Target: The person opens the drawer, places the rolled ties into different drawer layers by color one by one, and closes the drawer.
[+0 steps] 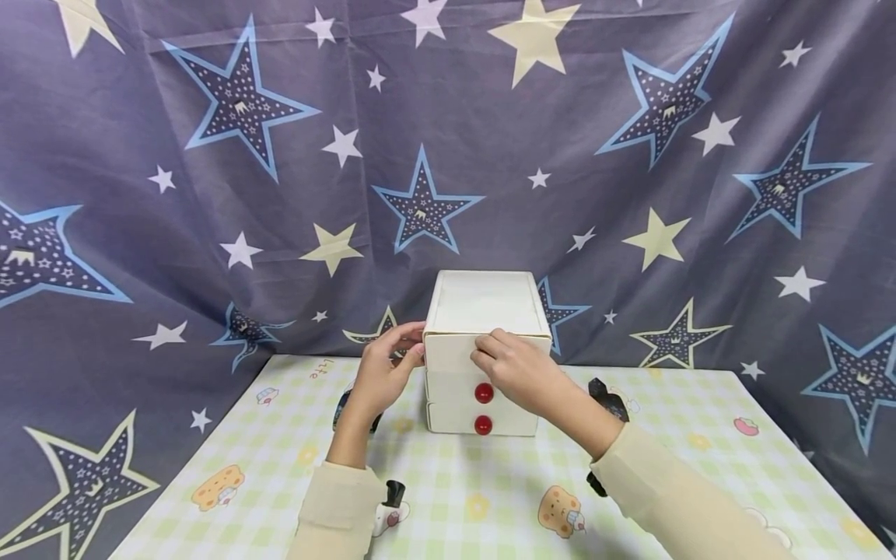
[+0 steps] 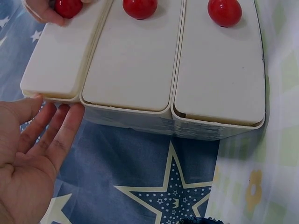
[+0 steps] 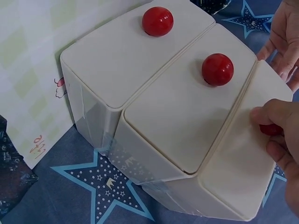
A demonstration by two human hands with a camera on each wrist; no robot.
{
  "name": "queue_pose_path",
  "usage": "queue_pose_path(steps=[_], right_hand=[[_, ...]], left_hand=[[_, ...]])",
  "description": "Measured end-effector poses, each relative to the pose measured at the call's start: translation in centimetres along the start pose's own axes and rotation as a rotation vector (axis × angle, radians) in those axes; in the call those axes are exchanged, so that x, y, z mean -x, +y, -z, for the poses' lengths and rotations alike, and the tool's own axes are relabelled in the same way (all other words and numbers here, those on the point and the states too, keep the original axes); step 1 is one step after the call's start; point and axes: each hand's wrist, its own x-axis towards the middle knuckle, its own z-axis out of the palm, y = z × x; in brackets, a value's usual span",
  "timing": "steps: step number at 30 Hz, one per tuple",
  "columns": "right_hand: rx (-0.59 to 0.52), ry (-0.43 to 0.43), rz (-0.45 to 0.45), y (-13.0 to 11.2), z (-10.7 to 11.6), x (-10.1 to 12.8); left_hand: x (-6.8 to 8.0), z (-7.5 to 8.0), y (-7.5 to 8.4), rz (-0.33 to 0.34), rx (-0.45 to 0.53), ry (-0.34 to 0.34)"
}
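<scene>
- White three-drawer cabinet (image 1: 483, 365) standing on the checked tablecloth (image 1: 448, 498), close against the star-patterned backdrop (image 1: 210, 194), between the two hands.
- Right hand (image 1: 514, 372) curled over the front of the top drawer (image 1: 448, 351), fingertips pinching its red knob (image 2: 68, 7); knob mostly hidden under the fingers in the right wrist view, only a sliver of red showing.
- Left hand (image 1: 386, 365) open, straight fingers (image 2: 60, 130) laid against the left edge of the cabinet at top-drawer height; bracing only, nothing gripped.
- Middle knob (image 1: 484, 392) and bottom knob (image 1: 483, 425) untouched, both lower drawers flush with the body.
- Risk of the pinch slipping off: round, glossy knob, small contact, grip by fingertips alone; likely cause a quick or off-axis tug.
- Risk of the whole cabinet sliding or tipping forward: light plastic body, high pull point, only flat fingers at the side to resist; likelier should the left hand ease off.
- Risk of the drawer jamming: top drawer front sitting slightly askew to the one below in the wrist views, so a sideways pull liable to wedge it in its slot.
- Risk of the drawer coming right out and spilling: no stop visible, contents unseen, cannot tell how heavy.
- Small figurine (image 1: 388, 509) by the left sleeve within reach of a swinging forearm; knock-over possible.
</scene>
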Motion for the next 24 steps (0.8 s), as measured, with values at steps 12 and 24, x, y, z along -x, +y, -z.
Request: queue_pose_path(steps=[12, 24], right_hand=[[0.006, 0.048, -0.06, -0.5, -1.3, 0.1], [0.021, 0.071, -0.068, -0.8, -1.4, 0.5]], left_hand=[[0.1, 0.1, -0.1, -0.008, 0.005, 0.007], [0.0, 0.0, 0.2, 0.0, -0.015, 0.001]])
